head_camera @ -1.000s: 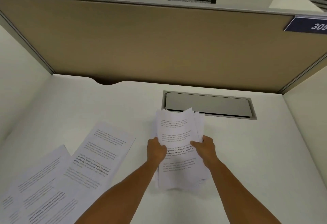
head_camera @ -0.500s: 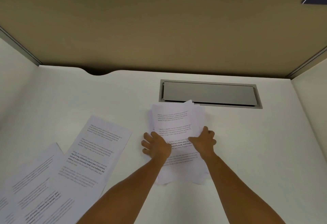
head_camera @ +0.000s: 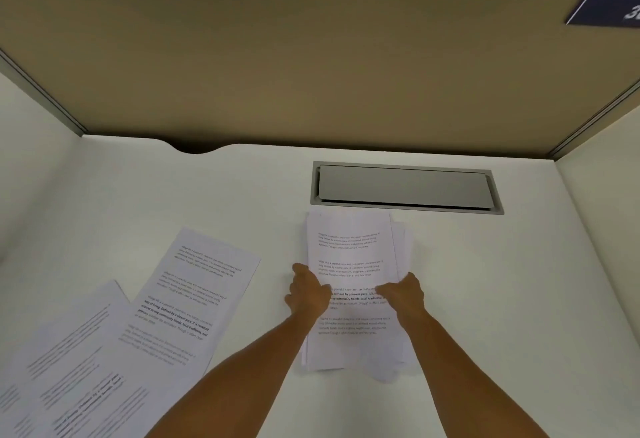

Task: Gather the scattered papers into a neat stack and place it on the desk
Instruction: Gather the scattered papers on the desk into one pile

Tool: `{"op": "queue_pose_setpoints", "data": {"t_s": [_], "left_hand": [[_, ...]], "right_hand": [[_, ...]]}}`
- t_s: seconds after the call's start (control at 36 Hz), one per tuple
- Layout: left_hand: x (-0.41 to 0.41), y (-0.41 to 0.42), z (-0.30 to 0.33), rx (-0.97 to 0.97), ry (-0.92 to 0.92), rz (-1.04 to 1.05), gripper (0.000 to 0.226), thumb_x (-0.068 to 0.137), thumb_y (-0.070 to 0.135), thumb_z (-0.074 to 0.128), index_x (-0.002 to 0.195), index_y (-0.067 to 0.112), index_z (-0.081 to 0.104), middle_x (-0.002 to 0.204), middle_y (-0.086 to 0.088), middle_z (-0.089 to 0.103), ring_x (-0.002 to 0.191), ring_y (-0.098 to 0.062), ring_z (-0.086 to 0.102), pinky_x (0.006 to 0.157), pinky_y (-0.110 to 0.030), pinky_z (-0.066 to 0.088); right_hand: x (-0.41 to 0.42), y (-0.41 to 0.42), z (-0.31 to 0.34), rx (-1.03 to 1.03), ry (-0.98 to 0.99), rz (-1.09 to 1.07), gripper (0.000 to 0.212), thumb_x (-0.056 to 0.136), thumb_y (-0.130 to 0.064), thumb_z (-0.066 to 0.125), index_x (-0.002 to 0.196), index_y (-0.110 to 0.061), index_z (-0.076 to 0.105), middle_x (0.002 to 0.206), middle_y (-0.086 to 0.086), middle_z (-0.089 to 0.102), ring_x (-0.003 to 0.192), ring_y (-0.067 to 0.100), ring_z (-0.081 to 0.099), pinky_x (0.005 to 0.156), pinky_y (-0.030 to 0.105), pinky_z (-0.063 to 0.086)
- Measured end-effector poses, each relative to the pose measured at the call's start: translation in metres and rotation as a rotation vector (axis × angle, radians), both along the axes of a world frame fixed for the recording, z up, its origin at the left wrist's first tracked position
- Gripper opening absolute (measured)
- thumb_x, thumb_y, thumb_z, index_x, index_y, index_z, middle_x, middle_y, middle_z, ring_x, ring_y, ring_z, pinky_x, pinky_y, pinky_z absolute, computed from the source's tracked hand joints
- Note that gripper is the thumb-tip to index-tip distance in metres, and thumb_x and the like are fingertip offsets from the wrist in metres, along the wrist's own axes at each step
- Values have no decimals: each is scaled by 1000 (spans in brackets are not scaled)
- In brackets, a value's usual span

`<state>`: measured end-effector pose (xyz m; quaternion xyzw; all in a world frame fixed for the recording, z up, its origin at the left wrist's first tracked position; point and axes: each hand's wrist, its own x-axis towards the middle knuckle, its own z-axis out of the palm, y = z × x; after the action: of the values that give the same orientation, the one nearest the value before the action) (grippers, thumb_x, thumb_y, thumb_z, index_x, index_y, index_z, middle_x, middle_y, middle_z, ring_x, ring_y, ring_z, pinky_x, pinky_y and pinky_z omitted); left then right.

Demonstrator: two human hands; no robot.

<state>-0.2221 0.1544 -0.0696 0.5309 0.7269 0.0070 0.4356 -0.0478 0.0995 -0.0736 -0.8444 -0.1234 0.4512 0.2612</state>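
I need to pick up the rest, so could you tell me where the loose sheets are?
In the head view, the loose sheets lie overlapping on the desk at lower left, left of the left hand.

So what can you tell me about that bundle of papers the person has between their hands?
The bundle of papers is a stack of white printed sheets, the top one showing blocks of small black text with a few bold lines. It lies lengthwise on the white desk, just in front of the grey metal hatch. The edges are not squared: sheets stick out on the right side and at the near corner. The left hand presses its left edge, and the right hand grips its right edge.
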Motion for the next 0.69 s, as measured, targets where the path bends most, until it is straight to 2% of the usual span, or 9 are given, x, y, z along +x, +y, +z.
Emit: {"op": "queue_pose_setpoints", "data": {"t_s": [0.06, 0.14, 0.19, 0.28, 0.44, 0.5, 0.56, 0.64, 0.69], "left_hand": [[-6, -4, 0, -22, -65, 63, 60, 87, 19, 71, 127, 11, 28, 124, -11, 62, 112, -30, 63, 101, -44, 47], [-16, -11, -2, -78, -284, 184, 62, 85, 8, 73, 130, 5, 31, 119, -12, 62, 102, -27, 64, 95, -41, 55], [-24, -15, -2, -138, -376, 183, 52, 85, 7, 74, 130, 2, 48, 121, -13, 66, 103, -27, 68, 92, -40, 58], [-32, -25, 0, -187, -447, 128, 36, 85, 6, 74, 120, 6, 68, 121, -13, 71, 104, -28, 70, 93, -41, 58], [-45, -43, 11, -149, -539, 137, 42, 82, -1, 74, 122, 1, 62, 120, -15, 70, 108, -31, 68, 99, -48, 54], [-52, -49, 15, -133, -584, 131, 45, 82, -3, 73, 125, 3, 60, 121, -13, 69, 109, -30, 67, 100, -47, 54], [-59, -54, 21, -115, -640, 114, 45, 82, -5, 72, 125, 6, 63, 119, -10, 71, 105, -26, 70, 95, -44, 57], [-72, -60, 33, -110, -723, 106, 37, 84, -4, 72, 119, 10, 69, 108, -5, 75, 90, -14, 74, 74, -26, 62], [-80, -63, 41, -107, -751, 114, 36, 84, -1, 74, 119, 7, 70, 107, -6, 76, 92, -20, 75, 78, -33, 63]], "right_hand": [[3, -9, -1, 12, 48, -35, 56, 73, -5, 83, 122, -1, 56, 108, 12, 67, 87, 25, 63, 80, 34, 54], [5, -24, 1, 76, 185, -80, 38, 75, -1, 83, 110, 1, 67, 99, 14, 73, 83, 27, 68, 77, 34, 55], [4, -34, 4, 100, 285, -93, 36, 76, 2, 82, 110, 5, 71, 96, 17, 75, 84, 32, 72, 76, 39, 60], [-2, -49, 8, 117, 361, -104, 37, 77, 5, 81, 112, 8, 70, 102, 23, 75, 93, 39, 72, 88, 52, 59], [-15, -74, 19, 172, 360, -135, 32, 78, 7, 78, 110, 2, 71, 99, 20, 76, 90, 37, 73, 85, 47, 60], [-19, -81, 26, 195, 339, -132, 31, 79, 8, 77, 107, -2, 72, 97, 17, 77, 87, 34, 74, 76, 41, 62], [-25, -87, 33, 214, 321, -128, 29, 79, 8, 77, 105, -5, 72, 96, 15, 77, 85, 33, 74, 71, 37, 62], [-34, -94, 47, 247, 313, -105, 26, 81, 4, 77, 103, -9, 72, 95, 11, 78, 85, 30, 75, 66, 33, 62], [-41, -97, 56, 274, 328, -91, 25, 81, 2, 78, 100, -12, 72, 94, 8, 78, 83, 26, 75, 60, 29, 61]]}}
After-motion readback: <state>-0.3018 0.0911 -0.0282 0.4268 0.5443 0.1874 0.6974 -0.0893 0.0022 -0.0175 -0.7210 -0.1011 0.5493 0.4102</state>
